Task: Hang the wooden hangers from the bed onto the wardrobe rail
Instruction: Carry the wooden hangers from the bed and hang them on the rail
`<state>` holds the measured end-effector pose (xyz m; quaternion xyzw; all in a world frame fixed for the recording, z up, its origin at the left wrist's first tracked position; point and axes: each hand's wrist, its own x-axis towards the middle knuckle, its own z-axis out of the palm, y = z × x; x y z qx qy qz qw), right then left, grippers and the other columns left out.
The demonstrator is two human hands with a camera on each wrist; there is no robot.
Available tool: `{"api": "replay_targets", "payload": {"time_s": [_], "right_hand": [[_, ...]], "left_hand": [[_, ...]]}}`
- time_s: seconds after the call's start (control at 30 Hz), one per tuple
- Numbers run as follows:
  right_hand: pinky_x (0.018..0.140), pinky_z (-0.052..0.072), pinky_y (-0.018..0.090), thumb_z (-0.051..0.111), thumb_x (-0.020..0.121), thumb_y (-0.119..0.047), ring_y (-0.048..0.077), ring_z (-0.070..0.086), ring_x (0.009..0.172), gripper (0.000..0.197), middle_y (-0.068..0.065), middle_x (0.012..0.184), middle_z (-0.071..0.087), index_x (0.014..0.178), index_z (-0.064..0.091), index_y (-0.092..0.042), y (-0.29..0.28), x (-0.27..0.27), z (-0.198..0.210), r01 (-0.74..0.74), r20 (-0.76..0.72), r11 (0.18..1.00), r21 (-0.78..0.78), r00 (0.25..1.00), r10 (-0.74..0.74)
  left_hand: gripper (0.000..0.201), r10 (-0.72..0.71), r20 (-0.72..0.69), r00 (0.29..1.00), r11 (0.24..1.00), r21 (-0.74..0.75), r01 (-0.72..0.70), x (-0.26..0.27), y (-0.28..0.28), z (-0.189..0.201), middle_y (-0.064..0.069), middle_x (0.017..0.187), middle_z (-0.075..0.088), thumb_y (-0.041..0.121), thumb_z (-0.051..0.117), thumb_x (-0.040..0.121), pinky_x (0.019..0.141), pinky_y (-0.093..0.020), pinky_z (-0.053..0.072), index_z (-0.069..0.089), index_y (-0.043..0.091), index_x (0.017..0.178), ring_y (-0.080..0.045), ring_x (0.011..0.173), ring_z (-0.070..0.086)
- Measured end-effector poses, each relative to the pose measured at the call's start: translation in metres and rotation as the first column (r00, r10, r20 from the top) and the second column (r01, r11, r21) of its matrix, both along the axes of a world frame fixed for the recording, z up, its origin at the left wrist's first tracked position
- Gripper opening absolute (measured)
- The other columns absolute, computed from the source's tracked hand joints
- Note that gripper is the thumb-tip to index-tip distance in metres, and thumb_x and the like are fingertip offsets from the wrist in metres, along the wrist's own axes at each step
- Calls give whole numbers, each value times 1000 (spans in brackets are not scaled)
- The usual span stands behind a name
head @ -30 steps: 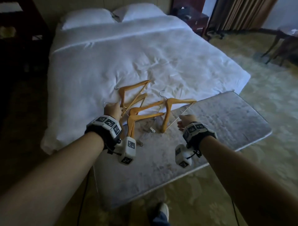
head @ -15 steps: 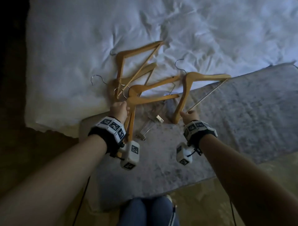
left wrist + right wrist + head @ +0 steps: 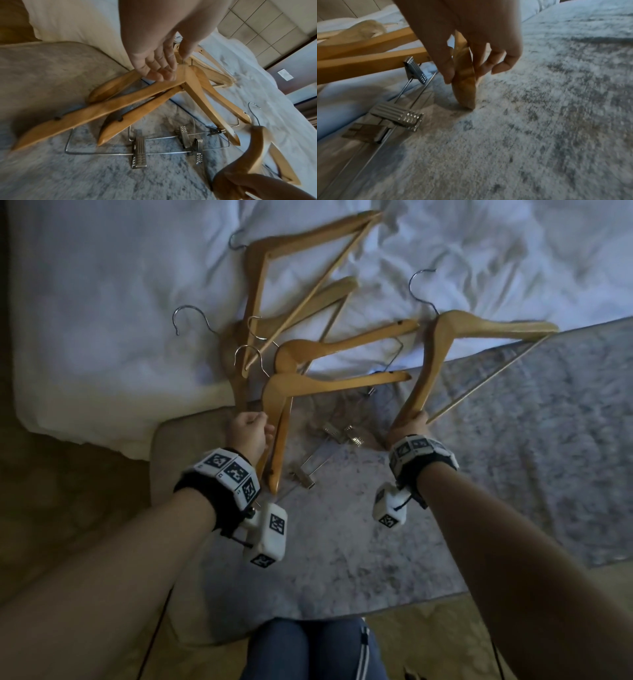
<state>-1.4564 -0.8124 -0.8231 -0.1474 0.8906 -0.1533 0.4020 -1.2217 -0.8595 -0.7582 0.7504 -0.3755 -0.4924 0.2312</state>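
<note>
Two hands working | left hand pinching hanger hook | right hand gripping end of another hanger at bench edge

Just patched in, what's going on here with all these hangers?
A person is gathering wooden hangers off the foot of the bed. The right hand pinches the end of one arm of the rightmost hanger, whose tip rests on the grey runner. The left hand reaches into the overlapping pile, fingers against the neck of a clip hanger; a firm grip isn't clear. Nothing is hung yet.
</note>
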Motion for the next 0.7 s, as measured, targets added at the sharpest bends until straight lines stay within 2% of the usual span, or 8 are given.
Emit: {"api": "replay_targets", "payload": {"time_s": [0.13, 0.27, 0.33, 0.43, 0.47, 0.53, 0.6, 0.7], "right_hand": [[89, 48, 53, 55, 70, -37, 37, 56, 104, 36, 12, 106, 59, 103, 47, -25, 4, -11, 16, -23, -24, 999, 22, 999, 23], [95, 42, 48, 57, 79, -45, 35, 49, 113, 42, 12, 108, 60, 107, 58, -14, 7, -29, 96, -179, -185, 984, 15, 966, 178], [73, 49, 40, 55, 84, -38, 28, 58, 90, 33, 10, 90, 63, 112, 58, -21, 5, -38, 142, -222, -165, 973, -57, 964, 210], [43, 41, 25, 51, 90, -35, 14, 45, 48, 23, 1, 70, 55, 107, 56, -50, 9, -38, 216, -220, -83, 945, -241, 975, 206], [39, 40, 20, 51, 91, -32, 12, 44, 47, 22, 0, 69, 54, 108, 60, -41, 12, -36, 244, -193, -42, 938, -288, 981, 189], [30, 30, 13, 52, 91, -22, 14, 43, 37, 13, 2, 53, 49, 85, 63, -18, 19, -29, 297, -113, 49, 934, -339, 989, 137], [30, 28, 11, 56, 89, -18, 12, 42, 33, 27, 3, 48, 46, 63, 54, -14, 25, -21, 343, -67, 128, 932, -357, 984, 120], [48, 43, 17, 65, 85, -23, 19, 52, 60, 24, 6, 67, 55, 75, 63, -2, 24, -2, 399, -140, 126, 896, -422, 969, 211]], "left_hand": [[13, -32, -5, 999, 999, -20, 32, -1, -2, 15, 3, 73, 56, 20, 43, 98, 58, -22, 41, 54, 12, 102, -9, 62, 51], [11, -74, -41, 996, 995, -76, 71, -13, -3, 64, 1, 71, 55, 14, 46, 96, 56, -22, 40, 55, 11, 101, -10, 59, 49], [11, -123, -93, 988, 990, -79, 115, -24, -3, 98, 1, 70, 54, 12, 46, 96, 53, -19, 39, 56, 13, 92, -8, 58, 50], [16, -213, -188, 959, 976, -83, 201, -40, -5, 149, 0, 64, 53, 12, 46, 96, 40, -15, 33, 53, 13, 83, -2, 41, 49], [14, -235, -219, 947, 971, -99, 218, -45, -6, 169, 0, 60, 54, 12, 46, 96, 36, -15, 32, 54, 11, 85, 0, 35, 46], [17, -275, -262, 925, 959, -142, 245, -54, -5, 210, -2, 60, 55, 12, 46, 95, 37, -15, 31, 53, 11, 79, -2, 36, 47], [22, -306, -296, 905, 948, -180, 262, -62, -2, 254, -3, 63, 56, 12, 48, 95, 45, -22, 34, 51, 16, 73, -10, 49, 49], [24, -357, -333, 873, 926, -247, 284, -63, 1, 319, 2, 56, 61, 16, 50, 95, 54, -25, 40, 53, 14, 71, -15, 58, 51]]}}
